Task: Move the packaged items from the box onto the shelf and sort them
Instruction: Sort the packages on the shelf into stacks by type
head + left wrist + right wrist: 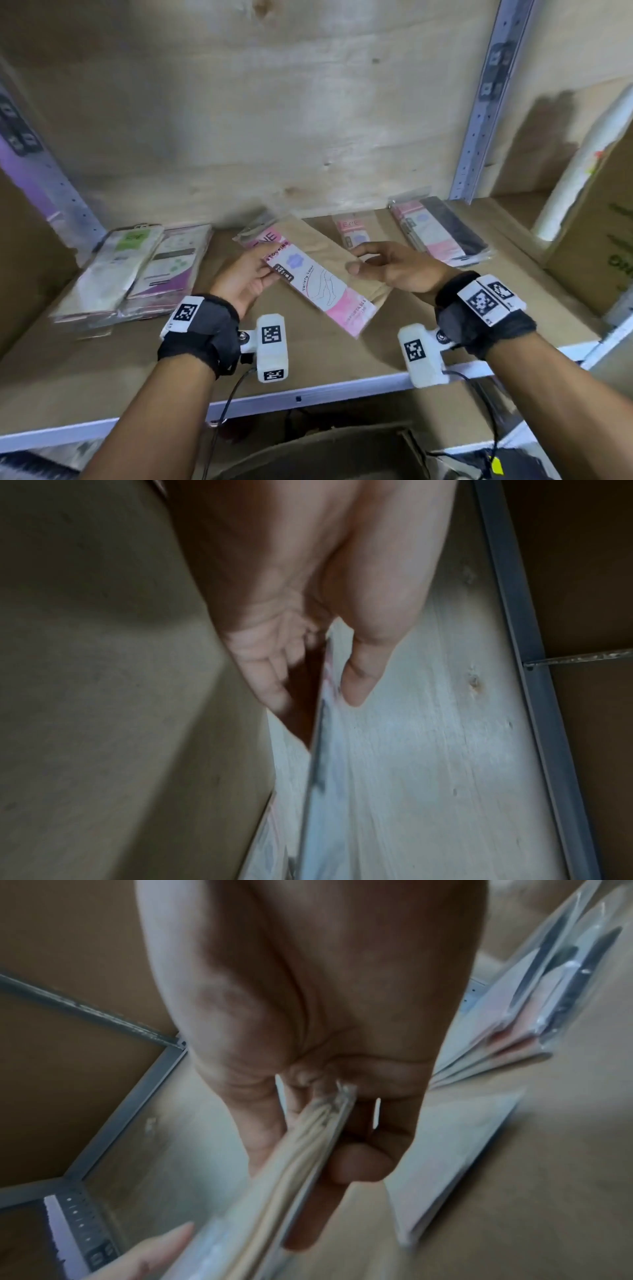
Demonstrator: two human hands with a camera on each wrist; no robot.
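Both hands hold one flat stocking pack [318, 274], pink and white with a beige stocking inside, slanted just above the wooden shelf [102, 370]. My left hand [270, 263] pinches its left long edge, thumb on top and fingers beneath. My right hand [359, 262] grips the right edge over the beige part. The left wrist view shows the thumb [359, 680] and fingers [270, 685] clamping the thin pack edge [320, 750]. In the right wrist view the pack [301, 1164] runs edge-on between the thumb [359, 1164] and the fingers.
Green and purple packs [130, 274] are stacked at the shelf's left. A pink pack [352, 229] lies at the back middle, and a stack with black stockings [442, 233] at the back right. A cardboard box [596, 246] and a white roll [582, 164] stand far right. An open carton [325, 455] sits below the shelf.
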